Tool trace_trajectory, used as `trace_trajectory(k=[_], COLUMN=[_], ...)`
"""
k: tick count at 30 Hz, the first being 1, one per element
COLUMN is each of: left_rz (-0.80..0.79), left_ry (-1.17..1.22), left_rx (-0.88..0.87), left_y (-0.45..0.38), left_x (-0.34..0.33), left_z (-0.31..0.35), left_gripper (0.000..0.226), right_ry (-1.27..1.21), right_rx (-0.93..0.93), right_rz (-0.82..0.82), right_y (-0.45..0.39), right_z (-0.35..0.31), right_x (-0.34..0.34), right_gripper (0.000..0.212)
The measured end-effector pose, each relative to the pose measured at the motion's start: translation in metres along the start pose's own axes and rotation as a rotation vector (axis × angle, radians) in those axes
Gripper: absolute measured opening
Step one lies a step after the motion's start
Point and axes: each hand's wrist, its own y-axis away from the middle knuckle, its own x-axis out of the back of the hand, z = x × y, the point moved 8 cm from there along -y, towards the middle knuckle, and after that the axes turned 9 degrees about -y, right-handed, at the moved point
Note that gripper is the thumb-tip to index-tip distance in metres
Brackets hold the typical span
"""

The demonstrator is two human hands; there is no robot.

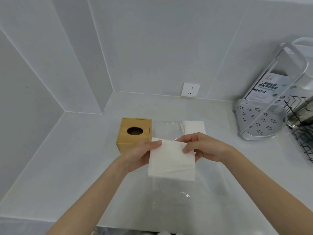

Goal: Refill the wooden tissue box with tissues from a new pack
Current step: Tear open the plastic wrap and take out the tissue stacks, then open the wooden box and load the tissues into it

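Two hands hold one tissue stack; one wooden box.

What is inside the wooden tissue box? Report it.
Through the oval opening, the wooden tissue box shows only dark brown interior, no tissue visible. Its walls cover the rest.

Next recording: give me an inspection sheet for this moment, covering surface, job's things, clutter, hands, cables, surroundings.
Surface: pale countertop, no spills seen.
Job's things: wooden tissue box closed, oval opening dark, no tissue showing; tissue stack held above the counter; second tissue stack lying behind; clear wrapper beside the box.
Clutter: packaged metal corner rack, black wire rack at right.
Hands: left hand and right hand both grip the held stack.
Cables: nothing seen.
Surroundings: tiled walls, wall socket, unused.
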Motion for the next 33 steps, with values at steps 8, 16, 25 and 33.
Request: trace_trajectory(k=[8, 16, 25, 33], left_rz=[0.188, 0.306, 0.497, 0.581], left_ry=[-0.078, -0.135, -0.341, -0.638], left_rx=[0.077, 0.18, 0.203, 0.117], left_y=[-0.019, -0.04, -0.051, -0.047], left_x=[0.046, 0.055, 0.071, 0.073], left_z=[-0.036, -0.074, -0.092, -0.08], left_gripper=[0.027, 0.025, 0.021, 0.02], right_ry=[-0.044, -0.082, 0.078, 0.388], right_rx=[-0.08, -0.104, -0.046, -0.004], right_rz=[0.131, 0.447, 0.664, 0.732], right_y=[-0.044, -0.059, -0.065, -0.066], right_z=[0.04, 0.082, 0.099, 0.094], right_x=[0.017, 0.043, 0.051, 0.045], right_gripper=[0.025, 0.029, 0.021, 0.032])
